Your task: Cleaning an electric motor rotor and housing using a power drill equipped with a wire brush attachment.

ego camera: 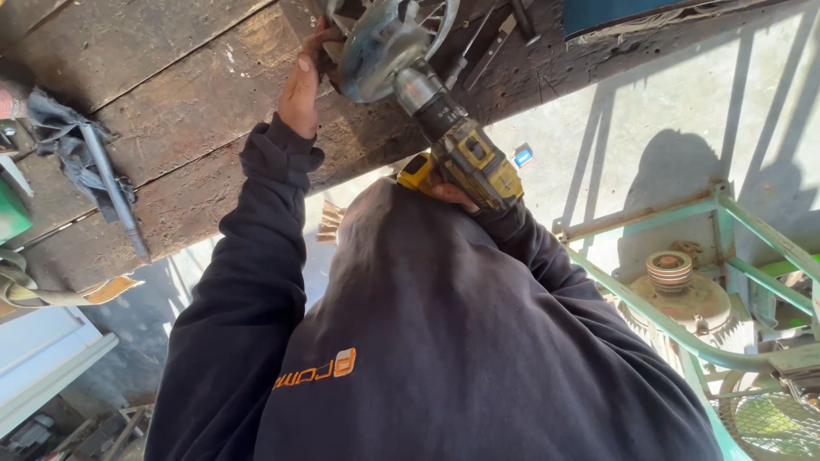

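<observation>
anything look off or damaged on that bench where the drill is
Nothing looks spilled or knocked over. The wooden bench is worn, stained and gapped between boards. A dark rag lies crumpled at its left end with a metal bar across it. The left hand steadies the round metal part; the right hand holds the yellow drill.

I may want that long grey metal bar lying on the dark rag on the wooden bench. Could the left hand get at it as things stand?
Probably yes, but not right away. The left hand is gripping the round grey metal part that the yellow-and-black drill presses into. The long grey metal bar lies uncovered on the wooden bench, nothing between.
</observation>
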